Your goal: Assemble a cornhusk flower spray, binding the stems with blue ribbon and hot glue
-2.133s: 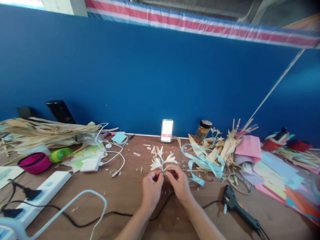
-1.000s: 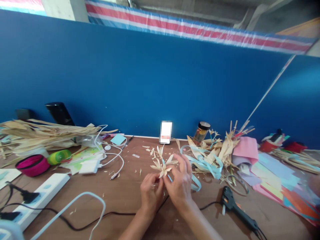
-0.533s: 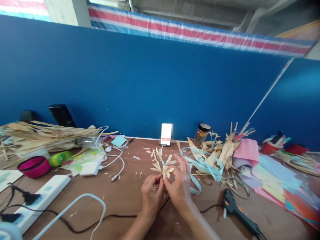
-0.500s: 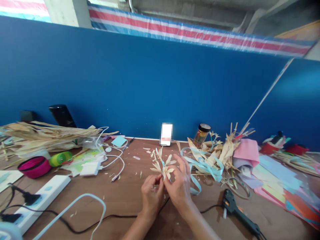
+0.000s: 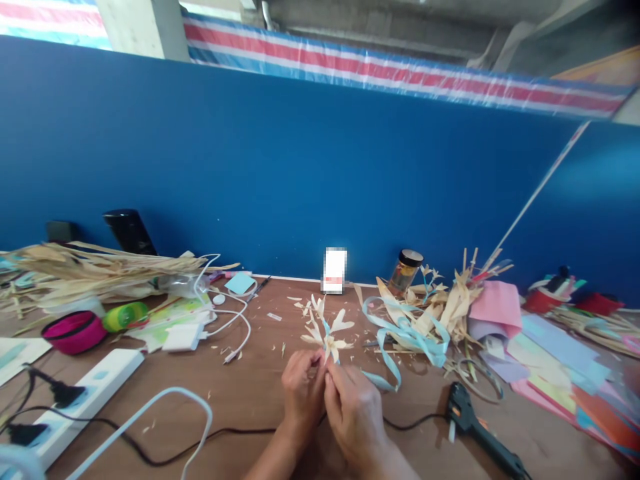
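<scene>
A pale flower made of dried husk petals [image 5: 331,340], with a bit of light blue at its centre, stands upright above my two hands. My left hand [image 5: 302,387] is closed, its thumb and forefinger pinching the flower's base. My right hand [image 5: 356,404] is also closed, fingertips pressed together at the same spot just under the petals; the stem is hidden between the hands. A light blue ribbon [image 5: 387,333] lies in loops to the right, one end running close to my right hand's knuckles.
A black glue gun [image 5: 473,420] lies at the right, its cord crossing the table. Dried husks [image 5: 450,303], a lidded jar [image 5: 406,272] and coloured paper [image 5: 560,353] are beyond. A blurred-out phone [image 5: 334,272] leans on the blue partition. Left are a power strip [image 5: 95,393] and cables.
My right hand has come down from beside the petals to the flower's base, its raised fingers now folded in. The left hand keeps its pinch in nearly the same place.
</scene>
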`<state>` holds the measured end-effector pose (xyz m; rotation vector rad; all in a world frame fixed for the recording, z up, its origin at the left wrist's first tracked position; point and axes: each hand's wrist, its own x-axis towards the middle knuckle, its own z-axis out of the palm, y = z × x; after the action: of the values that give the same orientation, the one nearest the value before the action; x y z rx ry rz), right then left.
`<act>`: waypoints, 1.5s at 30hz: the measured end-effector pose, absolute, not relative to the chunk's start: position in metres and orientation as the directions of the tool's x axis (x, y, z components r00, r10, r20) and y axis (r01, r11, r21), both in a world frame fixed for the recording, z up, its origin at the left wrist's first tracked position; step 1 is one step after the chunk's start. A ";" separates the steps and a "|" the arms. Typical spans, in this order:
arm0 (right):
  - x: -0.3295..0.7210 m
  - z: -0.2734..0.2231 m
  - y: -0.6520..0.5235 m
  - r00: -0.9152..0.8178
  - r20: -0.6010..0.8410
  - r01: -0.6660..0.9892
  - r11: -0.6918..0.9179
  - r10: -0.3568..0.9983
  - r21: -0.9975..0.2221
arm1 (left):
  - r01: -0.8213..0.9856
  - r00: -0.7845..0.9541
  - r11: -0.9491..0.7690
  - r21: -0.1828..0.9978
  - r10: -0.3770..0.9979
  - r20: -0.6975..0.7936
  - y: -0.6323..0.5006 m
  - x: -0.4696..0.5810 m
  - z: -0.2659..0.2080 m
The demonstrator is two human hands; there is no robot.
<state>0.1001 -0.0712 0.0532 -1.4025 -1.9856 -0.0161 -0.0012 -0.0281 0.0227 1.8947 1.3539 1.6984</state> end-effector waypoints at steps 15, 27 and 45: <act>0.091 0.054 -0.066 -0.153 0.450 0.868 0.337 0.880 -0.364 | 0.517 -0.029 -0.631 0.578 0.662 0.749 -0.029 -0.004 0.023; 0.091 0.054 -0.066 -0.139 0.472 0.884 0.324 0.870 -0.337 | 0.432 -0.056 -0.606 0.668 0.722 0.690 -0.033 -0.004 0.029; 0.112 0.057 -0.032 0.171 0.454 0.524 0.309 0.875 -0.794 | -0.250 0.007 -0.179 0.952 0.982 0.187 -0.018 0.003 0.024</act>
<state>0.1121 -0.0324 0.0570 -1.3507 -1.4900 0.4054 0.0025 -0.0179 0.0245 1.1648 0.9058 1.4281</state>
